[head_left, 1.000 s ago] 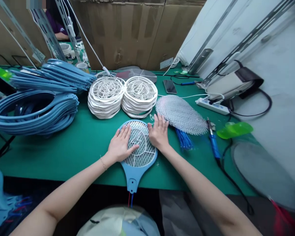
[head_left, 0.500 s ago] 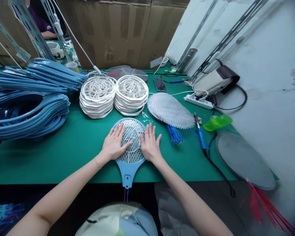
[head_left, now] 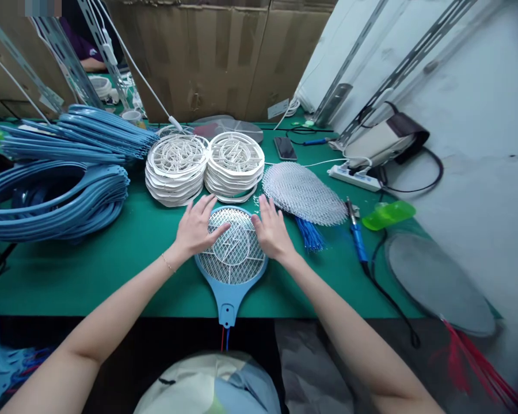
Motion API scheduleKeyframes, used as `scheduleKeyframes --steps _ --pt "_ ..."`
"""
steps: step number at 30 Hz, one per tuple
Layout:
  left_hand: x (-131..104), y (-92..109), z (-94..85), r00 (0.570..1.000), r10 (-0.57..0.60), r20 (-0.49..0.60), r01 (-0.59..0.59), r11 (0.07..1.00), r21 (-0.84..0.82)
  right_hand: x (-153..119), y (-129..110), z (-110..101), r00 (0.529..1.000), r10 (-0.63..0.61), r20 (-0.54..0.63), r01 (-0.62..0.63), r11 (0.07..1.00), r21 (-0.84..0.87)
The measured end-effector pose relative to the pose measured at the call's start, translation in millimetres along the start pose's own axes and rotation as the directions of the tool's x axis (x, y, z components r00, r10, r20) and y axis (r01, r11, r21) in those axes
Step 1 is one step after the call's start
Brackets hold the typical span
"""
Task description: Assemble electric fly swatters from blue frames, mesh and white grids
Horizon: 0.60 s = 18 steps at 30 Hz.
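Observation:
A blue mosquito racket head [head_left: 230,275] lies flat near the front edge of the green table, its neck toward me. White mesh and a round white frame with a lightning-bolt shape fill its ring. One red and one blue wire hang from the neck over the edge. My left hand [head_left: 195,227] is at the ring's upper left, fingers stretched out and thumb over the mesh. At the upper right, my right hand [head_left: 274,230] is also open, its fingers extended beside the rim. Whether either palm touches the racket I cannot tell.
Two stacks of white round frames [head_left: 175,187] stand behind the racket. Blue racket frames [head_left: 60,207] are piled left. To the right are mesh sheets [head_left: 304,192] with blue wires, a soldering iron [head_left: 357,236], a green object [head_left: 388,215] and grey mesh sheets [head_left: 440,284] overhanging the edge.
Both hands have shifted away from me and outward, uncovering more of the mesh. The view has moved slightly. More of a blue piece shows at the lower left.

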<state>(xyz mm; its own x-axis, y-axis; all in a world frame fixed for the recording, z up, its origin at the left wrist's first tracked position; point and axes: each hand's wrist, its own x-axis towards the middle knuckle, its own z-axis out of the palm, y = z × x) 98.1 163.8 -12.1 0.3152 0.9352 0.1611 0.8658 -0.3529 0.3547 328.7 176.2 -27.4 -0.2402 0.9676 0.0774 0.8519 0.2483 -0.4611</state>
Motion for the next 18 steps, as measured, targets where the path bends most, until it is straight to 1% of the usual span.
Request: scheduleKeyframes --steps 1,2,3,4,6,8,11,12,14,15,16,17,18 --pt "7.3 -2.9 -0.3 0.996 0.077 0.034 -0.077 0.997 0.003 6.3 1.1 -0.7 0.997 -0.064 0.031 0.064 0.998 -0.007" --pt "13.0 -5.9 0.9 0.986 0.139 0.095 -0.140 0.990 -0.002 11.3 2.4 0.3 0.990 -0.116 0.081 0.117 0.993 -0.015" --pt "17.2 -8.6 3.2 0.971 0.174 0.163 -0.174 0.985 -0.011 14.9 3.9 2.5 0.979 -0.149 0.137 0.154 0.988 -0.022" --pt "19.8 -10.8 5.8 0.958 0.182 0.220 -0.182 0.983 -0.021 17.4 5.4 5.2 0.969 -0.166 0.185 0.174 0.984 -0.028" --pt "22.4 -12.9 9.7 0.949 0.164 0.270 -0.161 0.986 -0.032 20.2 7.1 9.1 0.958 -0.169 0.230 0.182 0.983 -0.038" --pt "24.1 -11.3 11.0 0.955 0.157 0.250 -0.153 0.988 -0.034 23.2 6.4 9.7 0.964 -0.186 0.189 0.197 0.980 -0.041" --pt "28.8 -4.8 13.8 0.956 0.208 0.205 -0.200 0.978 -0.061 31.3 1.6 10.3 0.963 -0.244 0.115 0.251 0.967 -0.047" --pt "30.9 -2.9 15.6 0.953 0.227 0.202 -0.215 0.973 -0.077 34.3 0.1 11.7 0.960 -0.251 0.122 0.259 0.964 -0.052" --pt "34.1 -1.3 18.6 0.946 0.244 0.212 -0.225 0.968 -0.112 38.4 -1.4 15.6 0.952 -0.241 0.191 0.256 0.965 -0.057" --pt "34.5 -1.9 18.7 0.947 0.239 0.216 -0.217 0.968 -0.124 38.4 -1.2 17.3 0.946 -0.236 0.224 0.252 0.966 -0.048" --pt "33.4 -3.3 17.5 0.952 0.224 0.208 -0.199 0.971 -0.134 36.3 -0.5 18.4 0.946 -0.231 0.227 0.244 0.969 -0.029" --pt "30.4 -5.4 15.1 0.966 0.184 0.180 -0.158 0.976 -0.147 31.7 0.4 19.0 0.960 -0.211 0.185 0.216 0.976 -0.003" --pt "25.1 -7.6 12.2 0.984 0.115 0.135 -0.093 0.983 -0.159 24.6 1.4 19.4 0.982 -0.158 0.103 0.156 0.987 0.027"
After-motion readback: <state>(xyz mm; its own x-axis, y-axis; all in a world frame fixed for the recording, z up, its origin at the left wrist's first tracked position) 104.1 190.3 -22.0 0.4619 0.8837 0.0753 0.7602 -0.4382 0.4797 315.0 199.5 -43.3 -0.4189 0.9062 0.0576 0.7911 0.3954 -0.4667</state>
